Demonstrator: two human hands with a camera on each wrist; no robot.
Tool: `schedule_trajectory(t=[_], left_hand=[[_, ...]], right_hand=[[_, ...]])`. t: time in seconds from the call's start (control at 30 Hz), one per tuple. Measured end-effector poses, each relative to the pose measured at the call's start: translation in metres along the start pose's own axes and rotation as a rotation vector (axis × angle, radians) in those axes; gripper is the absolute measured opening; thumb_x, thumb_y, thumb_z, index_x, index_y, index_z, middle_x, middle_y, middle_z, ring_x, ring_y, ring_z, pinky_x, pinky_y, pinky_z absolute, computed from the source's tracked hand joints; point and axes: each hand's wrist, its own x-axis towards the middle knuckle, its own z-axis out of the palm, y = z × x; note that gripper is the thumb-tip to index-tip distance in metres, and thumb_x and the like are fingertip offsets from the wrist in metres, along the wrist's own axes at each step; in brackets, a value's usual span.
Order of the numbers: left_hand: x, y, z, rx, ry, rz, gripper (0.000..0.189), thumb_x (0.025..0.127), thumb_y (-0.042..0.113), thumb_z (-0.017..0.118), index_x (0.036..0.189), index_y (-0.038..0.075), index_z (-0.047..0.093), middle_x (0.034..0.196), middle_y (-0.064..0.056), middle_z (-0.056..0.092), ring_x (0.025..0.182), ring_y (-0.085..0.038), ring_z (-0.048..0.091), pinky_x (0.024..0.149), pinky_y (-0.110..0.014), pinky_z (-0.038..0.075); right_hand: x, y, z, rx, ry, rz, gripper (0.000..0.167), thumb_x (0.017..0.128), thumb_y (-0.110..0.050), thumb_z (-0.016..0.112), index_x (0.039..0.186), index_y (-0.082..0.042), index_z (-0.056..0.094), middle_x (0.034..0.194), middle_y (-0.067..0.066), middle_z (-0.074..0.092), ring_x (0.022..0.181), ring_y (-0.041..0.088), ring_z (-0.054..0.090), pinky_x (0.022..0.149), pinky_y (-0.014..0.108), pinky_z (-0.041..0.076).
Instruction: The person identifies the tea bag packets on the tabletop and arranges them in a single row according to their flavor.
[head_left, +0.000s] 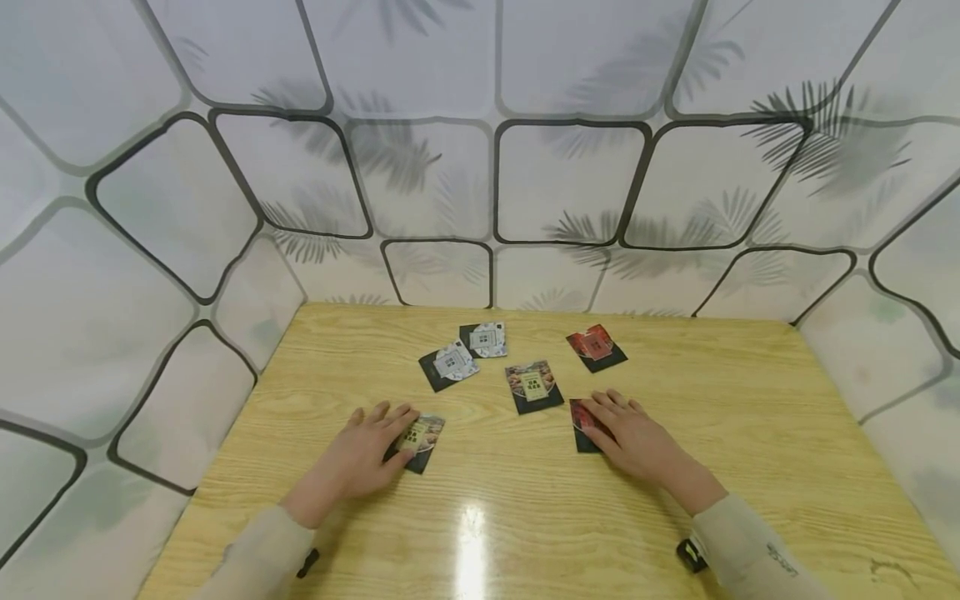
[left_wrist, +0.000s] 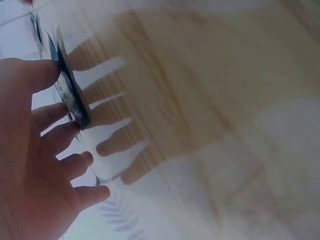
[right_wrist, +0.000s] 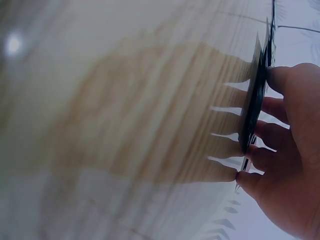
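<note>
My left hand point(head_left: 367, 450) lies over the left part of a small flat packet point(head_left: 426, 438) with a yellow label and a food picture. In the left wrist view the thumb and two fingertips touch that packet point(left_wrist: 67, 90), which lies at the table surface. To the right, my other hand point(head_left: 632, 435) rests its spread fingers on a red and black packet point(head_left: 584, 443), covering much of it. The right wrist view shows the thumb and fingertips along the dark packet point(right_wrist: 254, 100). Both hands have relaxed, extended fingers.
Between the hands and farther back lies another yellow-labelled packet point(head_left: 534, 387). A red packet point(head_left: 597, 347) is at the back right. Two white and black packets point(head_left: 450, 364) lie close together at the back left. Patterned white panels point(head_left: 442, 275) border the wooden table point(head_left: 510, 508).
</note>
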Motion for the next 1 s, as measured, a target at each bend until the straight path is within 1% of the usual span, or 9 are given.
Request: schedule_trajectory(t=[0.27, 0.37, 0.53, 0.77, 0.87, 1.0], left_hand=[[-0.015, -0.028, 0.001, 0.008, 0.068, -0.043, 0.061, 0.107, 0.038, 0.06, 0.16, 0.01, 0.047, 0.161, -0.018, 0.051, 0.148, -0.053, 0.043, 0.113, -0.079, 0.034], [-0.021, -0.037, -0.002, 0.01, 0.091, -0.054, 0.06, 0.106, 0.037, 0.061, 0.158, 0.009, 0.049, 0.159, -0.018, 0.052, 0.146, -0.054, 0.045, 0.111, -0.079, 0.035], [-0.031, -0.053, -0.009, 0.015, 0.099, -0.074, 0.059, 0.107, 0.035, 0.06, 0.158, 0.007, 0.049, 0.159, -0.02, 0.052, 0.146, -0.056, 0.044, 0.11, -0.08, 0.035], [-0.042, -0.073, -0.011, 0.028, 0.115, -0.079, 0.058, 0.107, 0.033, 0.06, 0.157, 0.004, 0.049, 0.159, -0.022, 0.051, 0.144, -0.058, 0.045, 0.108, -0.081, 0.036], [-0.045, -0.078, -0.011, 0.031, 0.123, -0.079, 0.058, 0.107, 0.033, 0.059, 0.157, 0.005, 0.049, 0.159, -0.022, 0.051, 0.143, -0.058, 0.046, 0.107, -0.081, 0.037], [-0.047, -0.082, -0.011, 0.023, 0.121, -0.081, 0.058, 0.108, 0.035, 0.058, 0.158, 0.006, 0.049, 0.16, -0.021, 0.05, 0.144, -0.057, 0.045, 0.107, -0.081, 0.037]], right_hand=[[0.0, 0.0, 0.0, 0.002, 0.0, -0.003, 0.054, 0.111, -0.035, 0.054, 0.156, -0.003, 0.051, 0.16, 0.026, 0.049, 0.152, 0.052, 0.038, 0.119, 0.071, 0.034], [0.001, 0.0, 0.0, 0.006, -0.002, -0.003, 0.054, 0.111, -0.034, 0.054, 0.155, -0.003, 0.052, 0.159, 0.026, 0.049, 0.152, 0.052, 0.038, 0.119, 0.071, 0.034], [0.001, -0.001, -0.002, 0.01, -0.003, -0.001, 0.054, 0.111, -0.032, 0.055, 0.155, -0.002, 0.052, 0.159, 0.027, 0.049, 0.151, 0.053, 0.038, 0.119, 0.071, 0.034], [0.001, -0.001, -0.002, 0.007, 0.005, -0.004, 0.053, 0.11, -0.031, 0.056, 0.155, -0.002, 0.052, 0.159, 0.027, 0.049, 0.151, 0.053, 0.039, 0.119, 0.071, 0.034], [0.001, -0.001, -0.001, 0.008, 0.002, -0.003, 0.054, 0.11, -0.032, 0.056, 0.155, -0.002, 0.052, 0.159, 0.027, 0.049, 0.151, 0.053, 0.038, 0.119, 0.071, 0.034], [0.002, 0.0, -0.002, 0.005, -0.016, 0.0, 0.054, 0.11, -0.032, 0.056, 0.155, -0.002, 0.052, 0.159, 0.027, 0.049, 0.151, 0.053, 0.038, 0.118, 0.071, 0.034]])
